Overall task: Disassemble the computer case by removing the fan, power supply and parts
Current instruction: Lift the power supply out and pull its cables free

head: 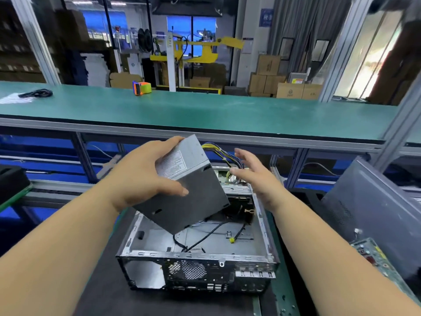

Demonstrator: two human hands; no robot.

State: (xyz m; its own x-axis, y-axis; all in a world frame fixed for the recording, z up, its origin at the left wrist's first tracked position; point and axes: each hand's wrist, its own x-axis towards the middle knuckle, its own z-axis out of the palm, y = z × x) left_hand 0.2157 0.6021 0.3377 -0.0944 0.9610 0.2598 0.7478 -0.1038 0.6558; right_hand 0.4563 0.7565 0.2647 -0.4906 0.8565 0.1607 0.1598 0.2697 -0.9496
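**Power supply lifted clear, one-handed**

Your left hand (145, 176) has the grip on the power supply (184, 185): fingers over its far top edge, thumb pressed on the dark near face. It hangs tilted in the middle of the frame, above the open computer case (265, 226) on the worktop (281, 290), and appears clear of it. Your right hand (251, 173) is spread, fingers relaxed, holding nothing, just beside the cable bundle (222, 153) that trails from the far end of the unit.

Judge the unit as heavy for its size, rigid, and smooth-sided, so a one-handed pinch across two faces could slip. Better to bring the free hand under the low corner or flat against the right-hand side. Avoid carrying it by the wires; they are soft and may snag on the case edge.

Several things you cannot read from here. Whether the yellow and black leads are still plugged in below is hidden behind your right hand. Loose black wires (205, 238) lie on the case floor, their ends hard to follow. A circuit board (373, 254) at the lower right is cut off by your forearm, and the grey panel (364, 201) above it runs out of frame.
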